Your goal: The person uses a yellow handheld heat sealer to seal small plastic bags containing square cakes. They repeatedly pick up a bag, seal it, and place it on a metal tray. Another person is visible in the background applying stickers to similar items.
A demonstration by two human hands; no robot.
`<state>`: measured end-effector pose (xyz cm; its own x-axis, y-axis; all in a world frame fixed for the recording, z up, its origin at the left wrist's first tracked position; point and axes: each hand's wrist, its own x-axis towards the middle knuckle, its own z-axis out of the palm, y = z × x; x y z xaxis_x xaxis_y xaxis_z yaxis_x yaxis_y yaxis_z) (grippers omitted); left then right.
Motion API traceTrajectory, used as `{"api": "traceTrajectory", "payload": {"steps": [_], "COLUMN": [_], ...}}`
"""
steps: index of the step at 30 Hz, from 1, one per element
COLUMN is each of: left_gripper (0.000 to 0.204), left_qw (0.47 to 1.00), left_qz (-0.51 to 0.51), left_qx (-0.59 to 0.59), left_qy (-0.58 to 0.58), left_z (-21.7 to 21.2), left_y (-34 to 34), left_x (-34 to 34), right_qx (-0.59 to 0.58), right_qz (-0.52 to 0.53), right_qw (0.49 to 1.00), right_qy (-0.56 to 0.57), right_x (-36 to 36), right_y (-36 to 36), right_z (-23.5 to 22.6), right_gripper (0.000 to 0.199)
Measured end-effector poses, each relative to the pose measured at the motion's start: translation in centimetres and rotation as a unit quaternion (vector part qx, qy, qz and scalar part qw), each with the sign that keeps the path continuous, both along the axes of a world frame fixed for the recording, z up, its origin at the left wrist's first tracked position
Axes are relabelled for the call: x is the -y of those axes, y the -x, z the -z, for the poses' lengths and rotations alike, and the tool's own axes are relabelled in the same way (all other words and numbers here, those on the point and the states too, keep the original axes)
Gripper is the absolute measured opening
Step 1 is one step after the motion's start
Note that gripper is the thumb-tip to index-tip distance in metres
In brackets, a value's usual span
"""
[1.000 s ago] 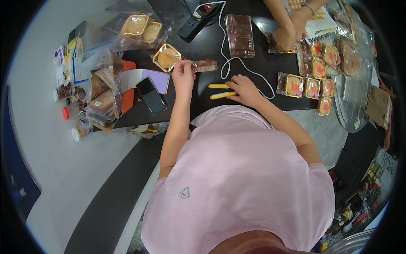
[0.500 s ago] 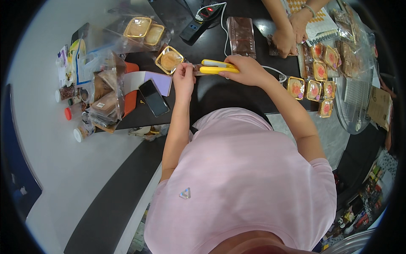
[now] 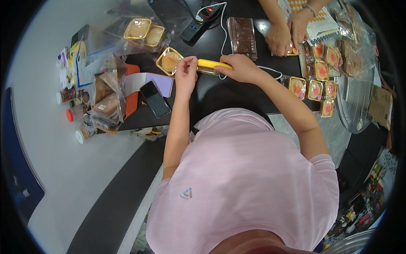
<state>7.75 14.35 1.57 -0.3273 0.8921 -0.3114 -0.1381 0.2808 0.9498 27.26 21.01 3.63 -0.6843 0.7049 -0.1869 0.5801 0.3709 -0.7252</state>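
In my right hand (image 3: 240,67) is a yellow hand-held heat sealer (image 3: 209,64), shaped like a flat iron, with its jaws pressed together. A clear plastic wrapper (image 3: 208,70) shows along the near edge of the sealer. My left hand (image 3: 186,71) is pinched at the sealer's left end; it seems to grip the wrapper's end, though the fingers hide most of it. Just left of that hand lies a round pastry (image 3: 170,62) in a gold-rimmed tray. A white cord (image 3: 270,70) runs out past my right wrist.
Across the table, another person's hands (image 3: 285,38) work by a spiral notebook (image 3: 323,36). Several wrapped pastries (image 3: 315,89) lie at right. Brown packets (image 3: 242,36), a power strip (image 3: 196,29), a phone (image 3: 155,98), a purple-edged notebook (image 3: 163,84) and jars (image 3: 65,95) lie around.
The sealer's jaws have gone from apart to closed, and it has tilted slightly. My left hand has shifted a little up and right. The other person's hands have moved slightly left.
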Motion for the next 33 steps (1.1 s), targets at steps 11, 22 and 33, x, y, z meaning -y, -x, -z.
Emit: {"api": "traceTrajectory", "payload": {"steps": [11,22,33], "left_gripper": [0.019,0.014,0.035], "left_qw": [0.995,0.981,0.91], "left_qz": [0.09,0.191,0.146], "left_qx": [0.024,0.02,-0.367], "left_qy": [0.045,-0.02,-0.126], "left_z": [-0.1,-1.4,-1.9], "left_y": [1.4,1.2,-2.4], "left_x": [0.2,-0.3,3.1], "right_qx": [-0.015,-0.156,-0.316], "right_qz": [-0.001,0.155,0.368], "right_qw": [1.0,0.95,0.778], "right_qy": [0.021,0.221,0.398], "right_x": [0.7,0.9,4.1], "right_y": [-0.9,0.5,3.7], "right_z": [0.1,-0.3,1.1], "right_gripper": [0.046,0.043,0.03]}}
